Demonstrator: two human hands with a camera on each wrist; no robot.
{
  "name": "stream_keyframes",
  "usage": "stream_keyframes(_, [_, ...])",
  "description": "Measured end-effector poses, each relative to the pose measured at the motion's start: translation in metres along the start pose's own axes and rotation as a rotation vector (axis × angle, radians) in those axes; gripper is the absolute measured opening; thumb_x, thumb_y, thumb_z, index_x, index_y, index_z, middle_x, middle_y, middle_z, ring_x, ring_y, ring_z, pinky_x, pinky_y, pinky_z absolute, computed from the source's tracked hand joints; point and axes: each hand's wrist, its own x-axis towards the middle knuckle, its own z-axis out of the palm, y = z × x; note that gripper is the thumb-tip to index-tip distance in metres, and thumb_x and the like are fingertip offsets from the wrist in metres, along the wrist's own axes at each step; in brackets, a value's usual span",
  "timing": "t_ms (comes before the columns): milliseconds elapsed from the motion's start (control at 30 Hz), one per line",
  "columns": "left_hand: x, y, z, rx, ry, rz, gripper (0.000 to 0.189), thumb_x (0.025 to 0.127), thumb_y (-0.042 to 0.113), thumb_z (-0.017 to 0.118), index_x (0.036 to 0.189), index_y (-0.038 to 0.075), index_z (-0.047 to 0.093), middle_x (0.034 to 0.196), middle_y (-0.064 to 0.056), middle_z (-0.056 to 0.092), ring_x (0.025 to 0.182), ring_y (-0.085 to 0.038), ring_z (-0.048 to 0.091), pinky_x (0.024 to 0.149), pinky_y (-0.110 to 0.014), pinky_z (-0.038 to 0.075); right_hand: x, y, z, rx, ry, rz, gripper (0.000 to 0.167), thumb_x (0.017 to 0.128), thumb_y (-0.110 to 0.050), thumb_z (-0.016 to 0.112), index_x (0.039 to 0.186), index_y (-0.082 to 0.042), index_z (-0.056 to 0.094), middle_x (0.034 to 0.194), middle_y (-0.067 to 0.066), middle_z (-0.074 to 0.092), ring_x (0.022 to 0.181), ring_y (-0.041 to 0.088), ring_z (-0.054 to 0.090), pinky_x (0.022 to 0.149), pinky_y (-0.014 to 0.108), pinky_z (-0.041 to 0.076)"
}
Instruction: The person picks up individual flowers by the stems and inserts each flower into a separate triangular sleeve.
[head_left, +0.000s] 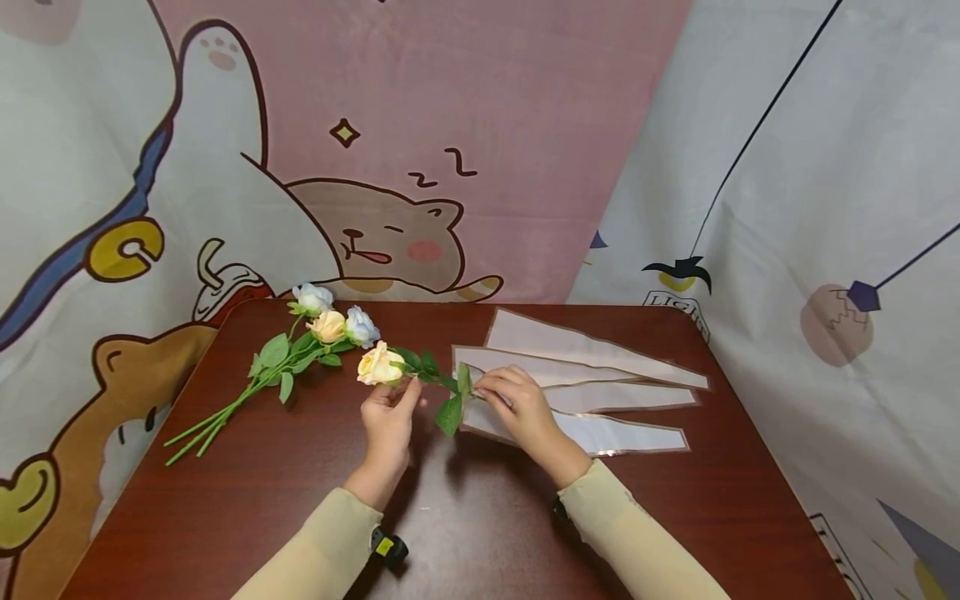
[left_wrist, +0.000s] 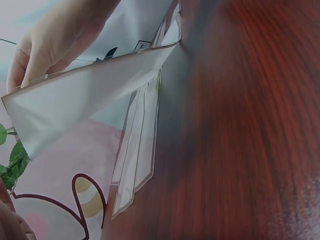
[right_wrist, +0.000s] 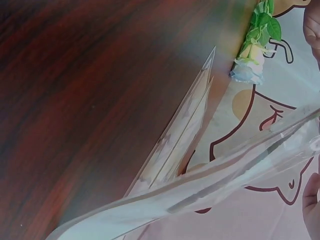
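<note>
My left hand point(head_left: 388, 429) pinches the stem of a cream-yellow rose point(head_left: 379, 364) just below its bloom. The stem points right, and its green leaves point(left_wrist: 17, 165) lie at the wide end of a clear, brown-edged flower sleeve point(left_wrist: 75, 102). My right hand point(head_left: 525, 412) pinches that sleeve by its edge. In the right wrist view the raised sleeve point(right_wrist: 120, 210) slants across the lower part. How far the stem reaches inside cannot be told. Both hands show only partly in the wrist views.
Several roses, white, peach point(head_left: 327, 327) and pale blue point(head_left: 362, 327), lie at the table's back left, stems toward the front. Flat sleeves point(head_left: 592, 346) fan out at the right on the brown table point(head_left: 465, 533). A cartoon cloth point(head_left: 480, 100) hangs behind.
</note>
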Motion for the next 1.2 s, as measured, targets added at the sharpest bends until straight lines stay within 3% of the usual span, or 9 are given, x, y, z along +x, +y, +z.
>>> stream_keyframes(467, [-0.010, -0.001, 0.009, 0.050, -0.040, -0.056, 0.007, 0.082, -0.007, 0.066, 0.086, -0.011, 0.063, 0.069, 0.006, 0.066, 0.060, -0.011, 0.064, 0.055, -0.025, 0.055, 0.005, -0.006, 0.004, -0.009, 0.005, 0.005, 0.008, 0.083, -0.011, 0.071, 0.091, -0.011, 0.073, 0.092, -0.002, 0.070, 0.090, 0.014, 0.061, 0.084, 0.025, 0.048])
stream_keyframes(733, [-0.006, 0.001, 0.005, 0.029, 0.014, 0.000, 0.014, 0.082, -0.004, 0.068, 0.089, -0.014, 0.062, 0.070, 0.005, 0.067, 0.060, -0.006, 0.062, 0.054, -0.024, 0.055, 0.005, -0.006, 0.004, 0.000, 0.025, -0.012, 0.010, 0.081, -0.009, 0.073, 0.091, -0.011, 0.073, 0.091, -0.001, 0.070, 0.089, 0.015, 0.061, 0.083, 0.026, 0.049])
stream_keyframes(1000, [-0.002, 0.000, 0.000, -0.012, 0.048, -0.013, 0.017, 0.081, -0.002, 0.070, 0.089, -0.014, 0.062, 0.071, 0.003, 0.067, 0.060, -0.005, 0.061, 0.053, -0.022, 0.053, 0.003, -0.005, 0.000, 0.015, 0.028, -0.016, 0.012, 0.080, -0.006, 0.073, 0.091, -0.009, 0.073, 0.091, 0.000, 0.070, 0.088, 0.016, 0.061, 0.082, 0.027, 0.049])
stream_keyframes(1200, [-0.005, -0.002, 0.004, 0.030, 0.008, -0.031, 0.005, 0.081, -0.006, 0.068, 0.085, -0.008, 0.065, 0.070, 0.005, 0.067, 0.061, -0.007, 0.062, 0.053, -0.023, 0.054, 0.004, -0.005, 0.001, 0.011, 0.030, -0.012, 0.011, 0.080, -0.007, 0.073, 0.091, -0.010, 0.073, 0.091, 0.000, 0.070, 0.089, 0.015, 0.061, 0.082, 0.027, 0.049])
